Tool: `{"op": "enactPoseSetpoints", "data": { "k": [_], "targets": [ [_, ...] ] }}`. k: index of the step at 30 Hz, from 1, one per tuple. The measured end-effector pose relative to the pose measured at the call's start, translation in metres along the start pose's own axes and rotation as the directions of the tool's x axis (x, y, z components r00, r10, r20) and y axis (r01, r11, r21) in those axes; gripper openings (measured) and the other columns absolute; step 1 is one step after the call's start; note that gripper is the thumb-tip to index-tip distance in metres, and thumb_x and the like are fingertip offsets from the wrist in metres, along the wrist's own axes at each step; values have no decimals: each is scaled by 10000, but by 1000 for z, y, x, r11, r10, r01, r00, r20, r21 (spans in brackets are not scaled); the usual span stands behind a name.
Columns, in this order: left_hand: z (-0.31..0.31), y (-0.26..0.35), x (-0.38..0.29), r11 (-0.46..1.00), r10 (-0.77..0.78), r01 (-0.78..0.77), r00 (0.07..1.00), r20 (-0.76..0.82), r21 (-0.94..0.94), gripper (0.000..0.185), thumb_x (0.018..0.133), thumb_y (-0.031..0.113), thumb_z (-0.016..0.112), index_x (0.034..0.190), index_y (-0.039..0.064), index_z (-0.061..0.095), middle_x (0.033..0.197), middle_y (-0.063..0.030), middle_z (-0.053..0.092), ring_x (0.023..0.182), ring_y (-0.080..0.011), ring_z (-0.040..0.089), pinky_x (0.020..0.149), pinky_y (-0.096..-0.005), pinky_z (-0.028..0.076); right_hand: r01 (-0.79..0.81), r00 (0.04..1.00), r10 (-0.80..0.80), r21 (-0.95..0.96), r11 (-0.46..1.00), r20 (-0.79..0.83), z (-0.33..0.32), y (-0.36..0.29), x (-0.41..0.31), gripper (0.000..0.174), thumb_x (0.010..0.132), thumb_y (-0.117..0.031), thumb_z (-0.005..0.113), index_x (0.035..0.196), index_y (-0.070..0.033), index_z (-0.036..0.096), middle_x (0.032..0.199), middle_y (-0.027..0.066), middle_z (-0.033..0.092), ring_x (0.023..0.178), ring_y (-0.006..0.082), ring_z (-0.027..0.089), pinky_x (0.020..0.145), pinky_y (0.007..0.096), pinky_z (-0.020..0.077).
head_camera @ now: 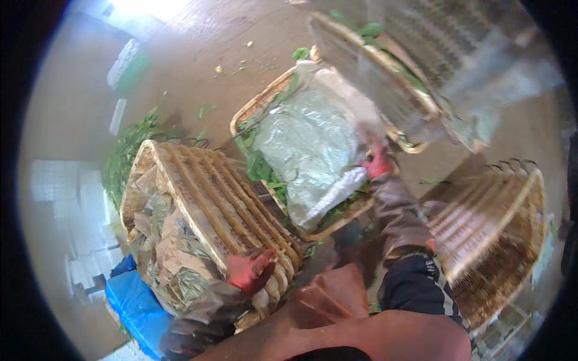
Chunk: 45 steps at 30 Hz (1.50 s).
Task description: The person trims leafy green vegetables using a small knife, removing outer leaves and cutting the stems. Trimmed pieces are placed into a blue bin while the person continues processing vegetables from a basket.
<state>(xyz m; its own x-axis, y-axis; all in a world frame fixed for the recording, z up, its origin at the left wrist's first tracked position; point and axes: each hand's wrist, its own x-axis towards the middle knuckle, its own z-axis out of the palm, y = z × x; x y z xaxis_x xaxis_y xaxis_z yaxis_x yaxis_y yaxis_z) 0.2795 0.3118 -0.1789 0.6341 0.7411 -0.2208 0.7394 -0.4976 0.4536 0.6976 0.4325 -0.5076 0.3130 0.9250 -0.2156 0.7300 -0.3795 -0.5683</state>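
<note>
My left hand (251, 271), in a red glove, grips the rim of a tilted stack of nested plastic crates (226, 198). Crumpled brown and greenish paper (171, 234) fills the open end of that stack. Ahead, a crate (266, 97) of green leaves (262, 167) sits under a translucent plastic sheet (311, 140). The red-gloved right hand (378, 163) closes on the sheet's gathered right edge, beside the crate's rim. A small yellow and dark thing shows at its fingers, too blurred to name.
Another leafy crate (361, 67) stands tilted at the upper right. More nested crates (478, 225) lean at the right. Green leafy stalks (131, 158) lie behind the left stack, a blue plastic bag (135, 307) below it. Leaf scraps (219, 70) litter the floor.
</note>
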Motion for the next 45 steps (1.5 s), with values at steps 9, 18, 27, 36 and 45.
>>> {"op": "enactPoseSetpoints", "data": {
  "k": [9,18,27,36,45],
  "targets": [
    [-3,28,32,894,-444,447,878,180,29,643,859,316,745,1407,112,476,969,-173,705,842,-382,686,742,-453,556,-187,875,-198,687,702,441,-3,-123,-13,810,769,-306,826,1392,-154,330,1257,136,529,1038,253,573,862,381,506],
    [-100,20,41,863,-348,103,831,-434,-494,644,901,365,698,1433,91,459,1197,-180,612,1046,-348,618,884,-410,516,-634,515,-414,658,405,751,-185,-255,-285,636,917,-277,720,1465,-92,454,1158,36,656,919,132,624,749,302,521],
    [-214,-155,-171,799,-588,173,427,-688,-576,609,923,397,669,1413,83,491,1290,-164,582,1098,-297,589,902,-366,492,-315,929,220,948,40,299,-196,-163,-542,571,937,-181,677,1464,-143,459,1146,65,689,959,149,660,767,292,522],
    [-147,-50,-97,924,-240,197,966,94,329,451,933,375,625,1310,128,618,1081,-101,682,793,-207,625,660,-306,472,-309,750,647,938,157,139,-237,-128,-704,504,950,-116,609,1439,-147,495,1016,-8,662,823,91,602,690,257,480],
    [134,237,106,735,303,-259,952,-39,-627,656,963,278,653,1539,234,342,1510,-139,432,1316,-240,478,1029,-379,422,-560,719,615,255,788,-323,-135,188,-735,806,781,-330,790,1489,-256,413,1390,142,427,1202,297,419,954,403,395]
  ]
}}
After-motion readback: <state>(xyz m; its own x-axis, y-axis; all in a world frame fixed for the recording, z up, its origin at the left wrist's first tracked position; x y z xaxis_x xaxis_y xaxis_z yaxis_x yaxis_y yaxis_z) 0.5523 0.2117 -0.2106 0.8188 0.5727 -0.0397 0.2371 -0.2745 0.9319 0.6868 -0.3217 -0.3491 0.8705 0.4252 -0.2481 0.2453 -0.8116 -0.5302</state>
